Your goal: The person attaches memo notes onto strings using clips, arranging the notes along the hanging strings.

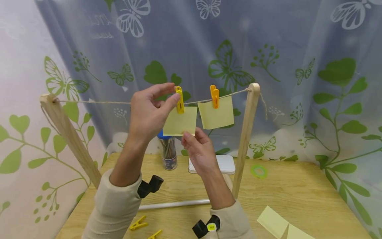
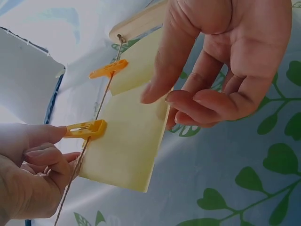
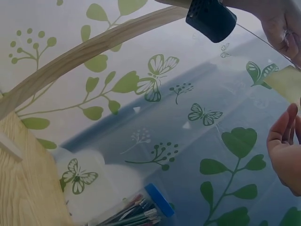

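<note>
My left hand (image 1: 148, 114) pinches a yellow clothespin (image 1: 180, 105) between thumb and fingers, up at the twine (image 1: 110, 102). Below that clothespin hangs a pale yellow sticky note (image 1: 179, 123), its top edge at the jaws. Thumb in front and fingers behind, my right hand (image 1: 202, 153) pinches the note's lower edge. In the left wrist view the clothespin (image 2: 96, 129) sits across both twine and paper. Just to the right, an orange clothespin (image 1: 214, 98) clips a second sticky note (image 1: 219, 117) to the same twine.
Wooden posts (image 1: 246, 139) hold the twine at either end, with a white rod (image 1: 176, 204) low between them. Behind stand a blue-lidded jar of pencils (image 1: 168, 154) and a white case (image 1: 225, 164). Spare clothespins (image 1: 138, 223), sticky notes (image 1: 273, 220) and a green tape roll (image 1: 259, 171) lie on the table.
</note>
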`<state>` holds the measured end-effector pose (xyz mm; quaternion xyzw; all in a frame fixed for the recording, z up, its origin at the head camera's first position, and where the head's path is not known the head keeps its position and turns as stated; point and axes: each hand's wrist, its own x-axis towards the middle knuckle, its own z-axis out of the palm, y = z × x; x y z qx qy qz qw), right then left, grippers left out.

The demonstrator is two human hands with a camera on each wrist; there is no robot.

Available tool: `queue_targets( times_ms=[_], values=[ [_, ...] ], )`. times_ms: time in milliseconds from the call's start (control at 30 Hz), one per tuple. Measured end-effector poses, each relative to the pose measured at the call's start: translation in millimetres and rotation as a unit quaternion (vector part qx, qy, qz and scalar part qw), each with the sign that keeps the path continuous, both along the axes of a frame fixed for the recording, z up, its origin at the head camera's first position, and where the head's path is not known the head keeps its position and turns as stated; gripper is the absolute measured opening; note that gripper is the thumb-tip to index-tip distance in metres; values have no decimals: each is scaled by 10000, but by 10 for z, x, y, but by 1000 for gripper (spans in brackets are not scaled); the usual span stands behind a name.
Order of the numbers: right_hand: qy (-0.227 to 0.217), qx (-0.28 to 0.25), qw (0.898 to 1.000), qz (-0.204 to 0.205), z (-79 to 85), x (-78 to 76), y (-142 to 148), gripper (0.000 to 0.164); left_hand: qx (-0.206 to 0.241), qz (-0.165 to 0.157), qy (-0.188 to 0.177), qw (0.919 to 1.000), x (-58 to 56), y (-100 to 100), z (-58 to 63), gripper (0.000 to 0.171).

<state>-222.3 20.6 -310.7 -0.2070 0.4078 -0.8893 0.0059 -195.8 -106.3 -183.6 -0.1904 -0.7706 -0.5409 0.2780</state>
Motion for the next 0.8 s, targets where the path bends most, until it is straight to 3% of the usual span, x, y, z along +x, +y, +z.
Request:
queue_targets(
  times_ms=[100,267,367,433,500,633,733,800],
  values=[
    [207,-7,9997,109,-36,-11,44,15,4,-30,-14,10000,-4,-5,-4,31],
    [496,207,9982,256,-113,-6,154,19,12,-41,111,9999,-9,-24,-20,31],
    [481,576,9968,282,-165,9,249,21,38,-73,329,9994,9,-45,-44,33],
    [441,1112,9926,216,-203,26,323,23,104,-120,501,9986,37,-68,-71,33],
    [466,1912,9804,126,-236,63,407,26,237,-205,664,9973,77,-103,-112,33],
    [865,3346,9382,163,-316,212,631,37,513,-337,1085,9922,194,-198,-265,27],
    [1259,3799,9154,434,-404,347,858,34,648,-455,1378,9873,309,-296,-447,19],
    [1403,3982,9049,542,-469,436,1036,31,574,-475,1336,9882,387,-381,-599,14]
  ],
)
